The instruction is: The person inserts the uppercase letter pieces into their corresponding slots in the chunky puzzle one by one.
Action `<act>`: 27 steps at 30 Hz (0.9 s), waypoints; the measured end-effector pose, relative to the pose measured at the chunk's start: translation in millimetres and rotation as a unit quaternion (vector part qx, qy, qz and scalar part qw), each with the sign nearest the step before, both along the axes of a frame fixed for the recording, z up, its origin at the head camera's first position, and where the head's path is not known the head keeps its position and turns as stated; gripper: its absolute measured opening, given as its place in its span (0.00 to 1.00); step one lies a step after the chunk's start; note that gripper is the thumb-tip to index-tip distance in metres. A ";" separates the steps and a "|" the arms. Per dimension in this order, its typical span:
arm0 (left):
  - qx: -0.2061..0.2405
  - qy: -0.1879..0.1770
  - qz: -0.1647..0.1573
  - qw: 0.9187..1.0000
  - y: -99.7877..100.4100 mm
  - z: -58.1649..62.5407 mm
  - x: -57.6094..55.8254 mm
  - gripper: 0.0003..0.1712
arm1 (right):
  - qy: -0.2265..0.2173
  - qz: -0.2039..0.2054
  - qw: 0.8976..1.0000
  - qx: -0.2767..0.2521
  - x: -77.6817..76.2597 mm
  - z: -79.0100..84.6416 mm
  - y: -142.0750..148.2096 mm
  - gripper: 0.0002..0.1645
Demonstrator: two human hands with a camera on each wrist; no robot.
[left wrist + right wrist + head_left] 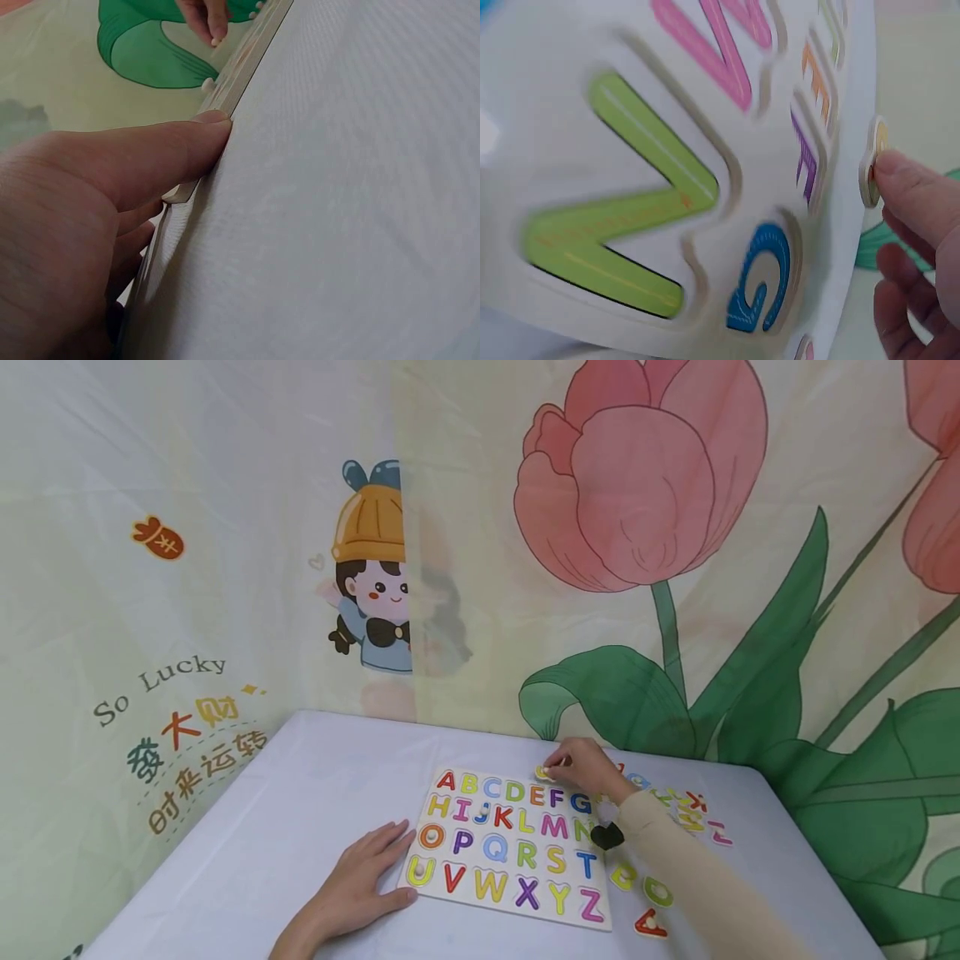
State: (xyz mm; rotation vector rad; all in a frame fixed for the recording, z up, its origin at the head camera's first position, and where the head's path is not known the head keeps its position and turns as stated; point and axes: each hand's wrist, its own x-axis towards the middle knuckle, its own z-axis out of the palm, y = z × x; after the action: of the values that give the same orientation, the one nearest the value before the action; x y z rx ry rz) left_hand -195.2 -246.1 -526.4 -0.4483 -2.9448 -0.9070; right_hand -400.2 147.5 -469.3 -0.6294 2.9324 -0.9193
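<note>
The alphabet puzzle board (510, 900) lies on the table with rows of coloured letter shapes. Knobbed pieces sit in its O (431, 837), U (421, 872) and J (482, 814) places. My left hand (358, 877) rests at the board's left side, fingers extended; in the left wrist view its thumb (172, 154) touches the board's edge. Just past the top edge, my right hand (585, 766) pinches a yellow letter piece (871, 176) between thumb and finger. Which letter it is cannot be made out.
Right of the board lie loose letter pieces: a red A (651, 923), a green ring-shaped piece (657, 891), a yellow-green piece (623, 877), a pink piece (720, 833) and several more towards the back. A printed curtain (465, 693) hangs behind the white table (315, 793).
</note>
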 end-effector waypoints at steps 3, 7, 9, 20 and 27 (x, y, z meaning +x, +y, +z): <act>0.000 0.002 -0.003 1.000 -0.2 0.8 0.2 0.51 | 0.031 0.007 0.999 0.003 17.2 -0.9 2.4 0.05; -0.008 0.010 -0.008 1.000 -0.7 2.2 1.0 0.51 | 0.058 0.003 0.998 -0.004 43.3 -1.1 4.5 0.05; -0.010 0.012 -0.009 1.000 -0.6 2.3 1.0 0.51 | 0.059 -0.007 0.998 -0.011 56.3 -1.0 5.3 0.05; -0.012 -0.002 -0.003 1.000 2.1 3.8 -0.8 0.51 | 0.032 -0.029 0.999 -0.025 114.9 -6.9 9.5 0.04; -0.012 0.005 -0.006 1.000 1.7 5.5 -0.7 0.51 | 0.009 -0.032 0.999 -0.027 137.3 -17.4 6.5 0.04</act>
State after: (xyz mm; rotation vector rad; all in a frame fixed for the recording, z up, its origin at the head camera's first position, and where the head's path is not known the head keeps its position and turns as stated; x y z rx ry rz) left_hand -195.9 -244.4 -520.9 -0.4699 -2.9500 -0.8675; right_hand -262.9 154.0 -486.7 -0.5509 2.9692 -1.0071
